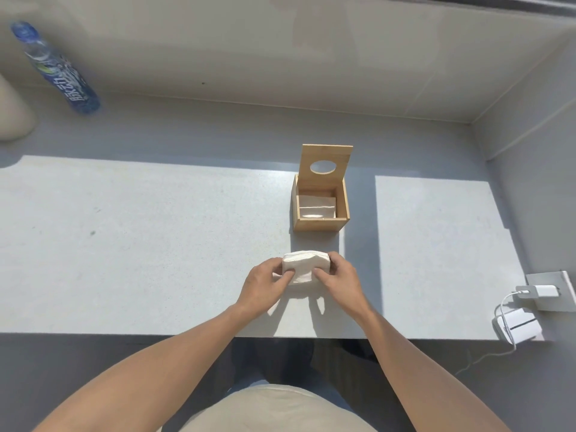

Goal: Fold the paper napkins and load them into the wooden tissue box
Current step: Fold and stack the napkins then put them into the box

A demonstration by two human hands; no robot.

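Note:
A stack of white paper napkins (pixel 304 265) lies on the grey counter near its front edge. My left hand (pixel 264 283) grips its left side and my right hand (pixel 338 280) grips its right side, fingers pressed on top. Behind it stands the wooden tissue box (pixel 321 224), its lid (pixel 327 160) with an oval hole tipped up and back. Folded white napkins (pixel 316 206) lie at the bottom of the open box.
A blue-labelled water bottle (pixel 54 68) stands at the far left by the wall. A white charger and cable (pixel 517 319) sit at the counter's right edge beside a wall socket (pixel 548 289). The counter's front edge (pixel 156 335) runs just below my hands.

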